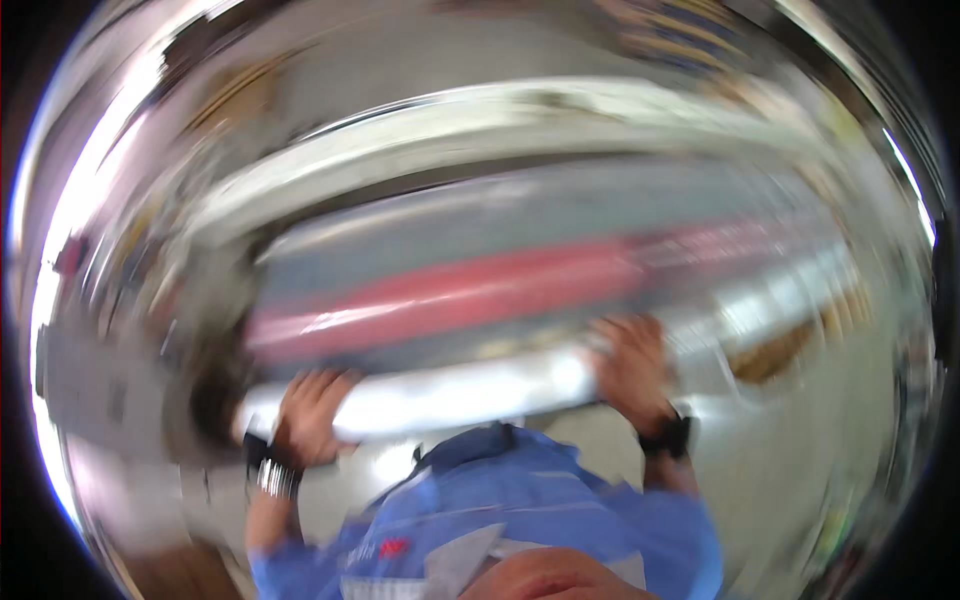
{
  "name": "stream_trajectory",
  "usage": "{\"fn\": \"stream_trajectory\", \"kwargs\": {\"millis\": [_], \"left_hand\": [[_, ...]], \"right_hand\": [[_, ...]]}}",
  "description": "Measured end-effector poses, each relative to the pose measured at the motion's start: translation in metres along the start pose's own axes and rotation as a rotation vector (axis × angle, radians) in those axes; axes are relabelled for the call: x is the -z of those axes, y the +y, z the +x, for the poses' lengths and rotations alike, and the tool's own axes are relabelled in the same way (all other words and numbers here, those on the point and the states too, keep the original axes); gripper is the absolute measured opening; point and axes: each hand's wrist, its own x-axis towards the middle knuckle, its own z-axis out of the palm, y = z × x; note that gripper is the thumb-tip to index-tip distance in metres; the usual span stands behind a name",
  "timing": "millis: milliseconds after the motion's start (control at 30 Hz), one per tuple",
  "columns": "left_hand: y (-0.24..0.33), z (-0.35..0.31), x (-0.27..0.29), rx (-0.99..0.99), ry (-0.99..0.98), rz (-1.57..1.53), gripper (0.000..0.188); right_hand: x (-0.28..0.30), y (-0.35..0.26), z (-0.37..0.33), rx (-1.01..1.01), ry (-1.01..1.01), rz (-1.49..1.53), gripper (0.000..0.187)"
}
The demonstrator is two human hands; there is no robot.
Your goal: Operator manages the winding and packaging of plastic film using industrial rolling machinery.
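A long, shiny white roll or bar runs crosswise in front of my body; motion blur hides its exact kind. Toward its left end, my left hand lies over it with the fingers bent across the top. My right hand grips the same piece farther right, fingers curled over its far side. Both thumbs are unclear. Just beyond the hands stretches a glossy red band on a grey, smooth surface.
A pale long beam curves along the far side of the grey surface. Some dark machine part stands by the roll's left end. A grey cabinet-like box is at the left, and a brown piece lies at the right.
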Motion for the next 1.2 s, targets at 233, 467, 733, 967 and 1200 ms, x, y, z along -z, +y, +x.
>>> {"fn": "stream_trajectory", "kwargs": {"millis": [233,467,733,967,1200], "left_hand": [[-0.01,0.02,-0.01,0.0,-0.068,0.004,0.079],[-0.014,0.009,-0.014,0.0,-0.066,0.006,0.079],[-0.017,0.004,-0.02,-0.03,0.099,-0.025,0.062],[-0.018,0.002,-0.024,-0.035,0.021,-0.007,0.072],[-0.019,-0.001,-0.026,-0.055,0.064,-0.054,0.075]], "right_hand": [[0.03,0.01,0.01,-0.07,-0.118,-0.128,0.041],[0.021,-0.033,0.091,0.196,-0.246,0.168,0.041],[-0.002,-0.104,0.161,0.598,-0.196,0.328,0.043],[-0.014,-0.159,0.173,0.589,-0.458,0.41,0.042],[-0.007,-0.207,0.177,0.602,-0.558,0.463,0.041]]}}
